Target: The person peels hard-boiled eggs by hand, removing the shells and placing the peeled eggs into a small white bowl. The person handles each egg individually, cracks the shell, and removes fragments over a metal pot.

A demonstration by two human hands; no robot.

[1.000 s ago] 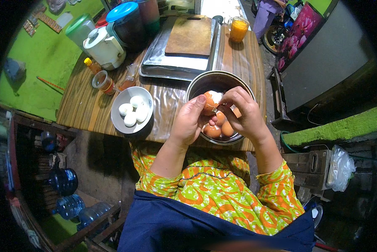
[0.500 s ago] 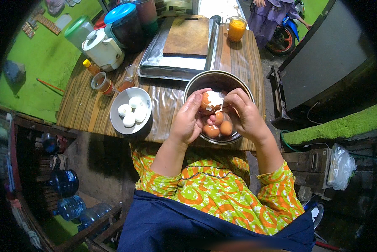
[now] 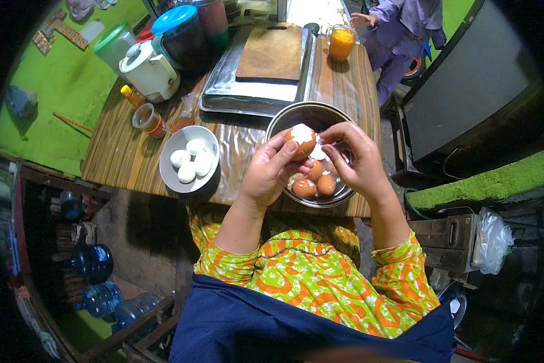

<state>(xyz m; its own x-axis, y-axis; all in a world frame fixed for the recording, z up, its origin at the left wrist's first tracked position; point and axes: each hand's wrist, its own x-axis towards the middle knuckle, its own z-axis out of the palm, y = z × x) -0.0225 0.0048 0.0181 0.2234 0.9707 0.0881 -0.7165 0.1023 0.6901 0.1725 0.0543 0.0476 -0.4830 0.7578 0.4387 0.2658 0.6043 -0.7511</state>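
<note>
Over the metal pot [image 3: 277, 118], my left hand [image 3: 269, 169] is closed round a partly peeled boiled egg [image 3: 305, 145]. White shows at the top of this egg, while brown shell still covers its lower side. My right hand [image 3: 358, 158] is just to the right, fingers curled, with a pale piece of eggshell [image 3: 319, 152] at its fingertips. Several brown eggs [image 3: 304, 188] lie in the pot below my hands. Left of the pot, a white bowl [image 3: 174, 181] holds several peeled eggs [image 3: 203, 163].
A wooden cutting board [image 3: 269, 53] rests on an upturned metal tray [image 3: 241, 106]. Behind the bowl stand a plastic cup [image 3: 146, 120], a white jug [image 3: 151, 75] and a blue-lidded container [image 3: 184, 45]. A glass mug of orange liquid [image 3: 341, 45] is at the back right, near a person in purple [image 3: 399, 36].
My right hand has drawn away to the right from the egg, with a piece of shell at its fingertips. The egg has turned in my left hand. The person in purple has moved nearer the table.
</note>
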